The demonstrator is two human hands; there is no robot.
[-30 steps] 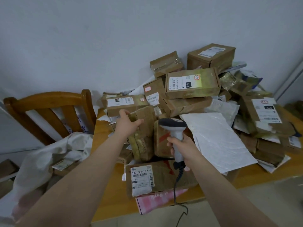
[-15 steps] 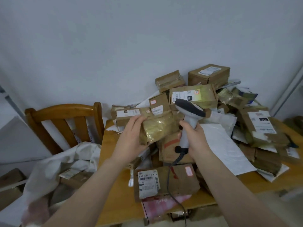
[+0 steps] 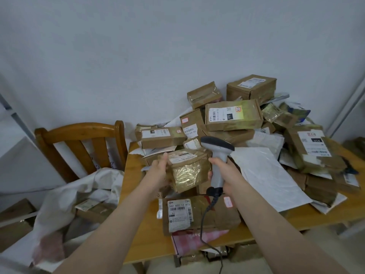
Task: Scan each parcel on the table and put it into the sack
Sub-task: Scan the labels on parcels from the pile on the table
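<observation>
Gripping a parcel (image 3: 189, 171) with left hand (image 3: 160, 171), by its left edge, with fingers curled round. Held up clear of the table (image 3: 142, 214), between both hands, label side upward. Gripping scanner (image 3: 217, 153) by the handle with right hand (image 3: 227, 175), head leaning over the parcel's far right corner. Touching or just apart there: cannot tell. No beam or glow seen on the label, so cannot tell whether read yet.

Judged mid-scan on this one; not yet bagged.

Done so far: below and left of left hand, sack (image 3: 83, 186) slumped open by a chair (image 3: 79, 135), with at least one labelled box (image 3: 92, 206) inside. Rest of its contents hidden; no count possible.

Left to do: plenty.
- Under both wrists, flat parcel (image 3: 199, 214), label up, lying on a pink packet (image 3: 197, 236) at the near edge.
- Right of right hand, white mailer (image 3: 272, 175).
- Beyond both hands and off to the right, heap (image 3: 233, 117) of taped boxes and bags, stacked against the wall.

Reckoned early in the job: far more on the table than seen in the sack. Next, by judgement: finish the read, then swing left and down to the sack.
</observation>
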